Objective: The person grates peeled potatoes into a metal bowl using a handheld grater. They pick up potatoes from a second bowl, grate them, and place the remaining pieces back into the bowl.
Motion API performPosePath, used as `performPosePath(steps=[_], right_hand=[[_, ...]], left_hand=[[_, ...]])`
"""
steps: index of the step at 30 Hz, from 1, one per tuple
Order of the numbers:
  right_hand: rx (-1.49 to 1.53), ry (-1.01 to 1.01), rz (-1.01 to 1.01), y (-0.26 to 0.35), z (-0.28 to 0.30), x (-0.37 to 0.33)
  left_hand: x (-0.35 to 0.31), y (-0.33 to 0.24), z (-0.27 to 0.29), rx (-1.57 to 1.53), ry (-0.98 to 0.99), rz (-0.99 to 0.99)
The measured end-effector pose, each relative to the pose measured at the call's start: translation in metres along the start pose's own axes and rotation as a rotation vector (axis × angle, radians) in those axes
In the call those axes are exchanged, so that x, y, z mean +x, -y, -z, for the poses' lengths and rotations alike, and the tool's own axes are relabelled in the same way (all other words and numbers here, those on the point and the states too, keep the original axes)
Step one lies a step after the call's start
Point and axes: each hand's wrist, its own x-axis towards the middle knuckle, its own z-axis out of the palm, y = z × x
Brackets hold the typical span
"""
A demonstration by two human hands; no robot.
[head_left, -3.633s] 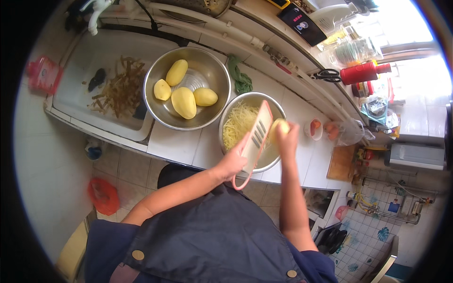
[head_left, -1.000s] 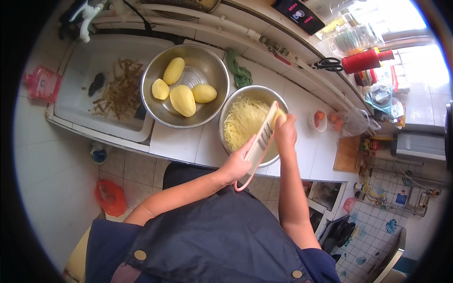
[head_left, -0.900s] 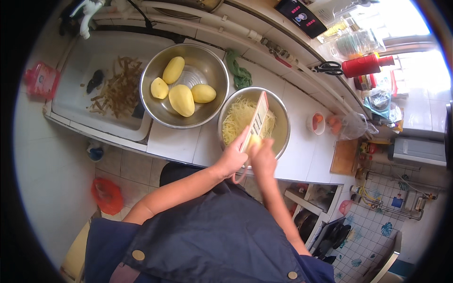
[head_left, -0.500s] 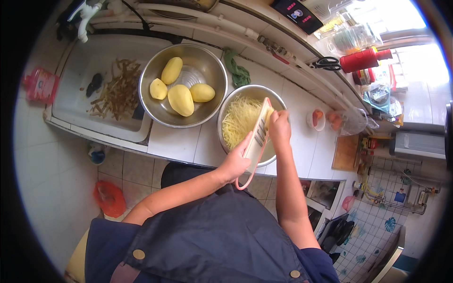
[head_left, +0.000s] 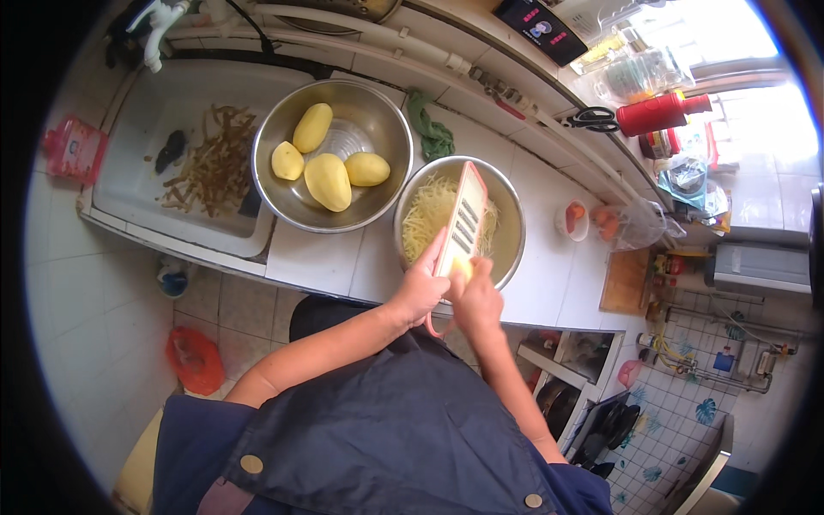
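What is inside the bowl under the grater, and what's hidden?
Yellow shreds show in the bowl on both sides of the grater. The grater, left hand and right hand cover part of it; whatever lies under the shreds is hidden.

Dark apron (head_left: 386, 421) with two round brass-coloured buttons (head_left: 251, 464); brownish-mauve patch (head_left: 225, 498) below one; short navy sleeves (head_left: 190, 451); both hands (head_left: 418, 290) bare.

A tilted grater (head_left: 468, 215) is held by the left grip (head_left: 421, 287) over a bowl (head_left: 513, 219) of shreds (head_left: 426, 216). A yellow piece (head_left: 462, 268) is held against the grater by the right grip (head_left: 479, 300).
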Motion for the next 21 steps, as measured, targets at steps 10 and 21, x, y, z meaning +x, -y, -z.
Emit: performPosePath(steps=[10,21], right_hand=[[0.075,-0.129,-0.179,-0.013,0.010,0.113],[0.025,-0.098,-0.057,0.011,0.009,0.071]], left_hand=[[-0.010,0.020,-0.009,0.148,0.066,0.020],[-0.003,0.010,-0.002,0.194,0.033,-0.096]])
